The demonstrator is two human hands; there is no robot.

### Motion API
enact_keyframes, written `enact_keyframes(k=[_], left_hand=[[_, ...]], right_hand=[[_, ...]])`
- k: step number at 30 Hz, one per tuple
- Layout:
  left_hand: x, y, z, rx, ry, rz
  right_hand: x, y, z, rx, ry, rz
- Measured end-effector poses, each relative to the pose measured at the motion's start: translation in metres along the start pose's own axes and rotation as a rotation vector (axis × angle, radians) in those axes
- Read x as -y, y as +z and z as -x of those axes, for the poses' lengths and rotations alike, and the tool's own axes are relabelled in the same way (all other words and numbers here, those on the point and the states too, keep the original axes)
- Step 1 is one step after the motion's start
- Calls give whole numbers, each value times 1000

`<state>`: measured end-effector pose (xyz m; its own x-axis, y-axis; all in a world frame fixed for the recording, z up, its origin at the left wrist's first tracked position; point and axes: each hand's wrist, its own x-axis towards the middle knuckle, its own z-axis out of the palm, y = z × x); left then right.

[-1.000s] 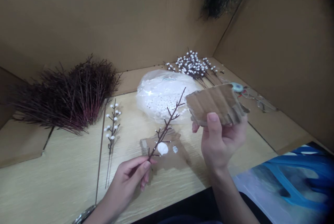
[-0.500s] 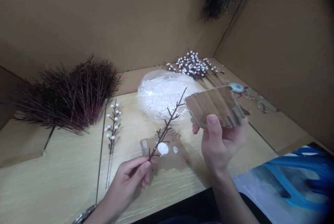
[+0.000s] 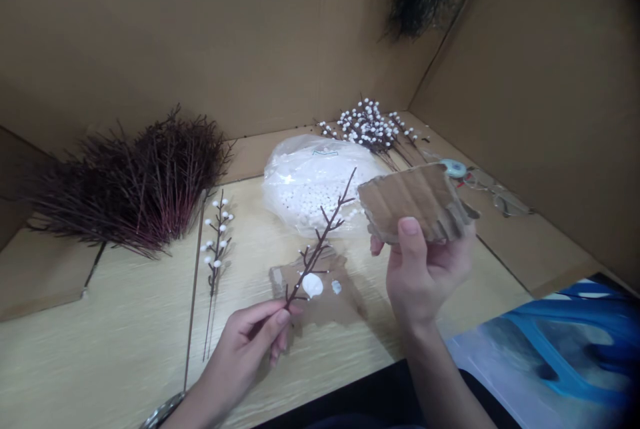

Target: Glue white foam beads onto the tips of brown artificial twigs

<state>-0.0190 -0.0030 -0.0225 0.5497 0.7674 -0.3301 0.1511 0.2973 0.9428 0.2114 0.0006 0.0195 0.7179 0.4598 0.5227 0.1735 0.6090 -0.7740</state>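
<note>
Between the thumb and fingers of my left hand (image 3: 260, 335) is the lower end of a dark brown twig (image 3: 321, 242), which slants up to the right. Small white dots show on some of its side shoots. My right hand (image 3: 423, 269) grips a torn piece of corrugated cardboard (image 3: 410, 202), thumb on the near face. Below the twig, a flat cardboard scrap (image 3: 335, 312) bears a round white blob (image 3: 313, 285) and a smaller one. Behind them sits a clear plastic bag (image 3: 320, 182) of small white balls.
Dark bare twigs (image 3: 145, 182) are heaped at the left. A twig with white balls (image 3: 217, 242) lies beside them; more such twigs (image 3: 370, 123) lie at the back. Eyeglasses (image 3: 505, 199) and a pale blue round object (image 3: 453, 168) are at the right, near cardboard walls (image 3: 540, 95).
The cardboard piece in my right hand has shifted very slightly to the right. My left hand and its twig are almost unchanged.
</note>
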Motion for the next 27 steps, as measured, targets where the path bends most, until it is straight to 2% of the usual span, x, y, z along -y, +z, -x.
enact_keyframes(k=[8, 18, 27], left_hand=[[-1, 0, 0, 6, 1, -5], [-4, 2, 1, 17, 13, -20], [-3, 1, -1, 9, -1, -19]], right_hand=[[0, -1, 3, 3, -25, 50], [-8, -7, 6, 20, -126, 110], [-4, -3, 5, -10, -84, 78]])
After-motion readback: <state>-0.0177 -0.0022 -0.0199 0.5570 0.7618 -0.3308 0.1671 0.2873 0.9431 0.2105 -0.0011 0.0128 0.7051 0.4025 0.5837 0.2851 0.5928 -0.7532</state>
